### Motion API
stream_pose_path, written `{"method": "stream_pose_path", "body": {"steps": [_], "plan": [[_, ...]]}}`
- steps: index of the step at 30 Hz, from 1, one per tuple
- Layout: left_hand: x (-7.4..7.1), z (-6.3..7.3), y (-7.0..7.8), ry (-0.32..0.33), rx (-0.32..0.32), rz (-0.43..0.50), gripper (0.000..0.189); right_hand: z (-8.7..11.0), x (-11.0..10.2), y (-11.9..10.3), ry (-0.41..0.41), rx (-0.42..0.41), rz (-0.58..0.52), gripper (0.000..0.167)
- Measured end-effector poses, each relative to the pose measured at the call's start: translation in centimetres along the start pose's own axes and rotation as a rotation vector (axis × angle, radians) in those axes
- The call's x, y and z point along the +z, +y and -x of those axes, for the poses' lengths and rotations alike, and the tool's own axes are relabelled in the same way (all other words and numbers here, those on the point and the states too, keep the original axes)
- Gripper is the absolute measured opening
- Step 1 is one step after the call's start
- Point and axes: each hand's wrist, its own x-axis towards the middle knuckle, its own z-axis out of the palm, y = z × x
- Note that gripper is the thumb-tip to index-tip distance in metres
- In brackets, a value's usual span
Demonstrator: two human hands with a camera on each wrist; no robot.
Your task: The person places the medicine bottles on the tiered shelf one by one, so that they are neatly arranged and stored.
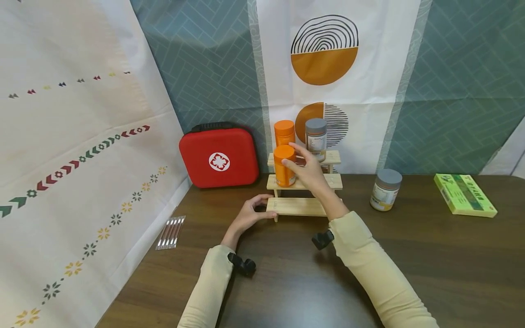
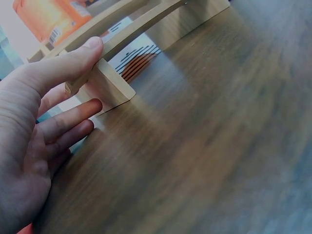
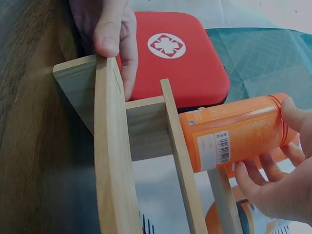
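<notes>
The left sleeve (image 1: 208, 282) and right sleeve (image 1: 374, 262) are showing nearest, at seven and five o'clock from the wooden rack (image 1: 303, 207) standing on the counter (image 1: 287, 255). The left hand (image 1: 246, 216) is pinching the left end of the lowest tier (image 1: 293, 206) between thumb and forefinger, its other fingers curving loosely. The right hand (image 1: 311, 173) is gripping the front bottle (image 1: 283, 171), opened to its width; the bottle is standing upright on the middle tier (image 1: 335, 182). On the top tier (image 1: 334, 157), the rear bottle (image 1: 285, 129) is standing at eleven, the upper jar (image 1: 316, 139) between twelve and one. Around the rack, the red case (image 1: 218, 157) is standing at ten, swabs (image 1: 170, 232) are lying between eight and nine, and the lower jar (image 1: 385, 190) and green box (image 1: 465, 195) are sitting at three.
</notes>
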Motion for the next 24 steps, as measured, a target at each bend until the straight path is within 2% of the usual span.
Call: {"method": "stream_pose_path", "body": {"steps": [11,21,24], "plan": [[-0.2,0.1,0.0,0.002,0.0,-0.013,0.056,0.2,-0.3,0.3,-0.013,-0.015,0.073,0.062],[0.0,0.0,0.2,0.006,0.0,-0.012,0.056,1.6,-1.5,0.2,-0.017,-0.006,0.083,0.055],[0.1,-0.4,-0.6,0.004,0.0,-0.006,0.056,2.2,-1.8,0.1,-0.017,-0.009,0.091,0.053]]}}
